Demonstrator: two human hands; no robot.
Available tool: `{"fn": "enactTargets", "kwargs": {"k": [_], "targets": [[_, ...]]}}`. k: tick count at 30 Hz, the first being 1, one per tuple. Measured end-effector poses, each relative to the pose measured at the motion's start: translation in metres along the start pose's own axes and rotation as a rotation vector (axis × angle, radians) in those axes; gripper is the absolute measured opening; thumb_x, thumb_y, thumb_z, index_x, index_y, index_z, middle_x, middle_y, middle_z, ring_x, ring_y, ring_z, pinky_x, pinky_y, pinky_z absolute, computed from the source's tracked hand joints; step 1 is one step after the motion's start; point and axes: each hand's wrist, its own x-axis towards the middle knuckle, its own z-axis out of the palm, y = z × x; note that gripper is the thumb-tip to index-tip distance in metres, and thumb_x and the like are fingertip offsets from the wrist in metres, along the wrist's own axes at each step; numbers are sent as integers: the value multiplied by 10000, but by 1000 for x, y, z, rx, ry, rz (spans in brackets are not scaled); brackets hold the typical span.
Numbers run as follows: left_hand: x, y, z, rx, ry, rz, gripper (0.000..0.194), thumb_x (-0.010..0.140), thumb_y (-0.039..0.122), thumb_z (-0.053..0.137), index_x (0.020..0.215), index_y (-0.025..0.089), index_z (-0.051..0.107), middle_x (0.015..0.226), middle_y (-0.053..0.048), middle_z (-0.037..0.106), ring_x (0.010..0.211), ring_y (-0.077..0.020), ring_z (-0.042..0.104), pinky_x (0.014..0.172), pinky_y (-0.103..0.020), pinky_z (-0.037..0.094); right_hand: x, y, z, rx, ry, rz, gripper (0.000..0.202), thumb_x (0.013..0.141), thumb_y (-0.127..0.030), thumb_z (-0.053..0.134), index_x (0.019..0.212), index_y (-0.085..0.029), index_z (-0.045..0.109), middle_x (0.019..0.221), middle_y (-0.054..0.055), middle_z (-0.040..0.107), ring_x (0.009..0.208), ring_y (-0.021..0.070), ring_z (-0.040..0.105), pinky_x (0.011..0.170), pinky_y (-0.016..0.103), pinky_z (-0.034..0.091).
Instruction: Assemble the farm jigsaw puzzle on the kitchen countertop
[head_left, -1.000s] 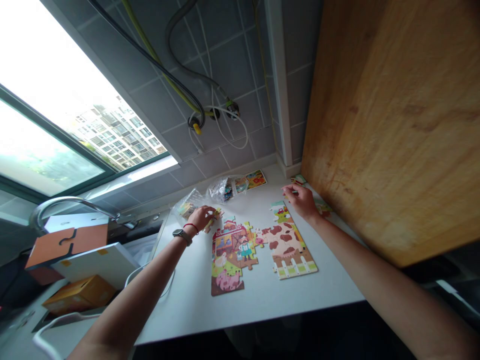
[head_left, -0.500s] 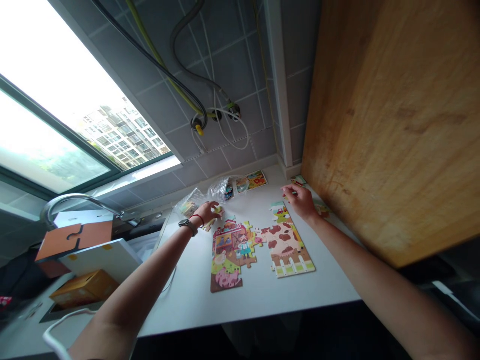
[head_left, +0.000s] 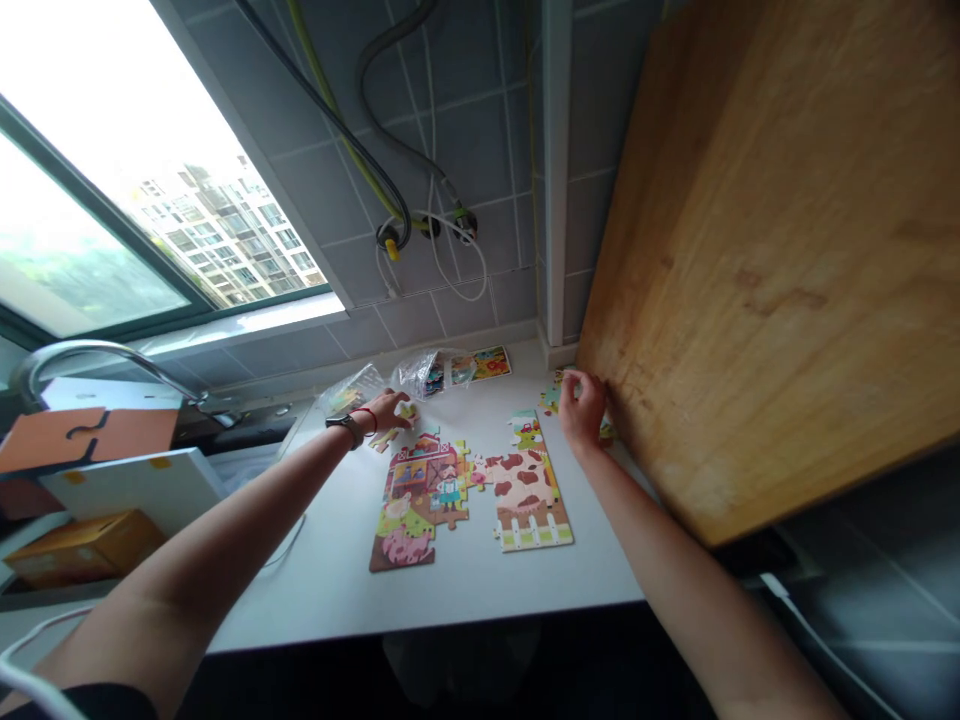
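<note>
Hands at the far corners of a part-joined puzzle (head_left: 523,485), centre of the frame.
My left hand (head_left: 385,411), left of centre, parts its fingers at loose pieces (head_left: 409,411); my right hand (head_left: 584,412), right of centre, is curled. I cannot tell either grip. Light edge pinches suit flat pieces, I judge.
</note>
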Motion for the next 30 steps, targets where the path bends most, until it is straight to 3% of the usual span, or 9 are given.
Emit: {"fn": "enactTargets", "kwargs": {"k": [2, 6, 9, 12, 16, 20, 26, 30], "targets": [[-7, -2, 0, 6, -29, -29, 652, 758, 601, 770, 1253, 182, 703, 1240, -149, 686, 1005, -296, 734, 931, -393, 581, 2, 5, 1, -59, -50, -10, 373, 948, -326, 414, 1054, -141, 720, 1123, 205, 737, 1101, 310, 639, 1055, 465, 465], [-29, -9, 5, -48, -33, -25, 577, 855, 611, 622, 1228, 180, 718, 1350, -175, 653, 1108, -309, 721, 1023, -398, 547, -2, 16, 5, -219, -212, -57, 352, 847, -251, 531, 1075, -97, 750, 1205, 247, 704, 1193, 349, 607, 1105, 485, 424], [-50, -15, 16, -100, 9, 0, 562, 908, 590, 547, 1285, 198, 688, 1506, -177, 555, 1243, -320, 664, 1114, -440, 492, -8, 24, 7, -333, -321, -96, 376, 801, -261, 629, 1115, -107, 768, 1378, 251, 631, 1308, 380, 546, 1150, 491, 379], [-74, -19, 35, -144, 86, 42, 577, 960, 587, 452, 1336, 199, 654, 1552, -166, 520, 1344, -317, 591, 1180, -474, 434, -9, 28, 5, -410, -370, -129, 393, 827, -288, 642, 1155, -114, 768, 1421, 238, 615, 1330, 374, 542, 1162, 478, 364], [-105, -19, 62, -213, 363, 76, 587, 1004, 601, 342, 1322, 220, 655, 1532, -153, 540, 1330, -324, 586, 1157, -517, 469, -2, 27, 1, -470, -394, -194, 354, 886, -288, 571, 1115, -117, 780, 1245, 218, 724, 1196, 332, 635, 1120, 452, 401], [-123, -11, 80, -292, 562, -3, 514, 1018, 549, 366, 1273, 222, 669, 1464, -152, 583, 1266, -334, 618, 1134, -546, 487, 4, 19, -5, -504, -416, -274, 349, 912, -275, 505, 1052, -131, 790, 1052, 179, 786, 1026, 295, 696, 1034, 409, 465], [-122, -7, 81, -327, 612, -48, 498, 999, 529, 392, 1216, 204, 701, 1382, -162, 640, 1237, -335, 623, 1100, -541, 503, 11, 0, -5, -547, -360, -281, 352, 888, -331, 535, 1024, -143, 799, 1071, 217, 770, 1037, 326, 694, 985, 422, 500], [-122, -6, 80, -322, 614, -23, 471, 1015, 482, 391, 1262, 213, 688, 1379, -147, 644, 1249, -324, 610, 1106, -530, 489, 29, -9, 6, -579, -388, -206, 222, 763, -377, 688, 816, -188, 791, 847, 173, 775, 879, 296, 729, 822, 363, 546]]}}
